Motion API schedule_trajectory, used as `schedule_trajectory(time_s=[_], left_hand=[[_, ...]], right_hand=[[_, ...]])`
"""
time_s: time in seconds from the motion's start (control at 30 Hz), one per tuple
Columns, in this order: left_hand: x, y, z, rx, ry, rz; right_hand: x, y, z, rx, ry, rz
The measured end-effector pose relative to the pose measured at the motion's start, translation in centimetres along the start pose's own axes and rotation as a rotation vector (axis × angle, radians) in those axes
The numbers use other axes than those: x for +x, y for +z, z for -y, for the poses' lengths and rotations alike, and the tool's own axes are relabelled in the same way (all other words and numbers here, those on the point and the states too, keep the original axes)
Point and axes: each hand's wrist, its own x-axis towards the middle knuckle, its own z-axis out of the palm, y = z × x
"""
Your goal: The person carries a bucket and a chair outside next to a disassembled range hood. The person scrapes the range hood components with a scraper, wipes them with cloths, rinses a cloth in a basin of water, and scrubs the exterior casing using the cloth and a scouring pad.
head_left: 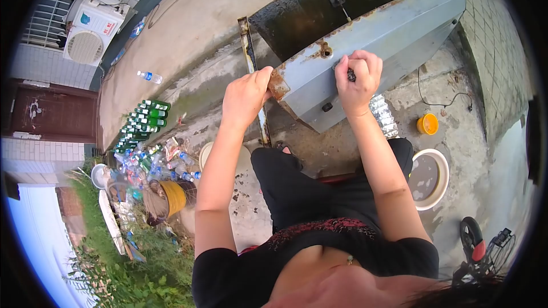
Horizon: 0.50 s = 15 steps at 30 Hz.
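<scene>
A long grey sheet-metal housing [394,43] with rusty edges lies tilted in front of me. My left hand [246,96] grips its rusted near-left corner, thumb and fingers on the edge. My right hand [359,82] is closed around a dark, wiry-looking scourer [351,74], pressed on the grey face. A rusty hole [325,51] sits in the metal left of that hand, and a small black knob [326,106] below it. Behind the housing is a dark, wet-looking curved metal piece [302,17]. A rusty metal bar [249,45] stands beside my left hand.
On the right are a white basin of murky water [442,165], an orange tub [427,124] and a bicycle-like wheel [471,238]. Green bottles [149,115], loose plastic bottles [142,162] and a yellow bucket [174,197] stand left. An air-conditioner unit [94,28] is at upper left.
</scene>
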Motion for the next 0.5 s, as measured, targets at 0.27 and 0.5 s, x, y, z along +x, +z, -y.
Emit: schedule_trajectory(time_s=[0.27,0.5], left_hand=[[0.0,0.0,0.0,-0.012,-0.004,0.006],[0.4,-0.4,-0.4,0.003,-0.011,0.032]], right_hand=[[-3.4,-0.3,4.0,0.263,-0.244,0.239],[-2.5,-0.7,3.6,0.129,0.129,0.094]])
